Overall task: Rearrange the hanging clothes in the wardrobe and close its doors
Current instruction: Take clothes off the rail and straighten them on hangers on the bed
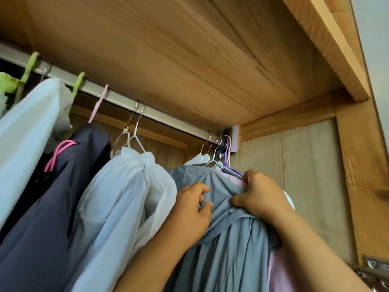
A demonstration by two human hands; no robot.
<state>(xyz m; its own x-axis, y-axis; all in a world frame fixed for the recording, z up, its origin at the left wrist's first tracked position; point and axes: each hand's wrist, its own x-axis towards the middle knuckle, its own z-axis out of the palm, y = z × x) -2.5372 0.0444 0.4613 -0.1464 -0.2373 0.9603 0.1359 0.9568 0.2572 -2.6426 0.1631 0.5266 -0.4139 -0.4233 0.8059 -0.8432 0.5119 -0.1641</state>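
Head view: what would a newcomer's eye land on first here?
Two bare hands, the left hand and right hand, bunch the shoulder of a grey-blue garment at the lower centre. Above them a cluster of hangers crowds the right end of the metal rail. To the left hang a pale sheer garment and a dark navy one.

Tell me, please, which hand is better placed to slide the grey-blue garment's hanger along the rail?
The right hand, probably. Its grip is on the grey-blue garment at the shoulder, just under the crowded hanger hooks at the rail's right end. The left hand pinches fabric lower down.
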